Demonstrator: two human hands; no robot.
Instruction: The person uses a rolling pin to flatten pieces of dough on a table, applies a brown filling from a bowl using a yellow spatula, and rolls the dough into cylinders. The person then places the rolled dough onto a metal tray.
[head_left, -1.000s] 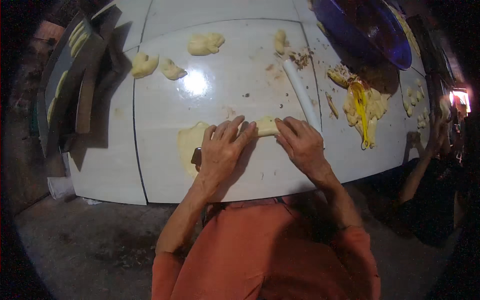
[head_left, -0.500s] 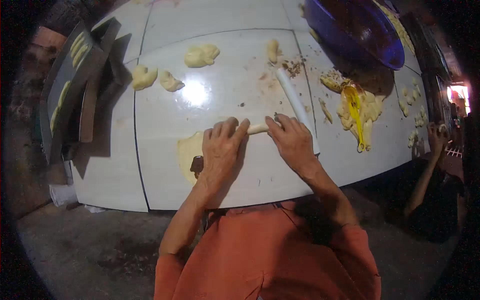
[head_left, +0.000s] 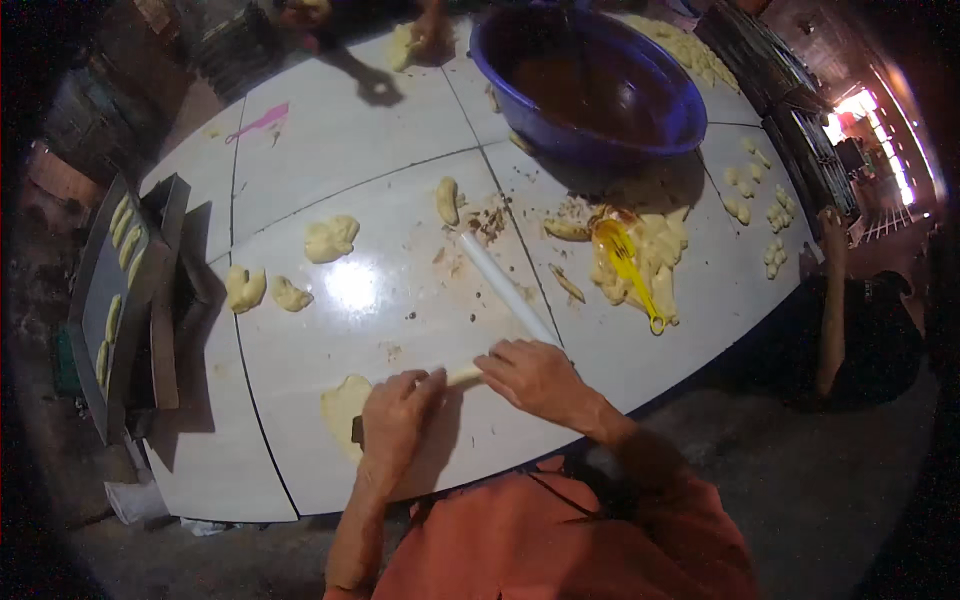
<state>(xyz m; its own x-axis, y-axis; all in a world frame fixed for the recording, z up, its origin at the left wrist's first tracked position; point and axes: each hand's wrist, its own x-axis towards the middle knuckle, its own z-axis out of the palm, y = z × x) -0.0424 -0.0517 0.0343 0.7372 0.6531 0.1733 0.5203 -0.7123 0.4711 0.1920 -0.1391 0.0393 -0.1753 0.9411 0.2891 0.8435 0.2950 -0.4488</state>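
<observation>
Rod (head_left: 510, 288) near hands (head_left: 535, 380), basin (head_left: 610, 150) beyond

No text, label, brand, number or sign can be read on anything in view.
</observation>
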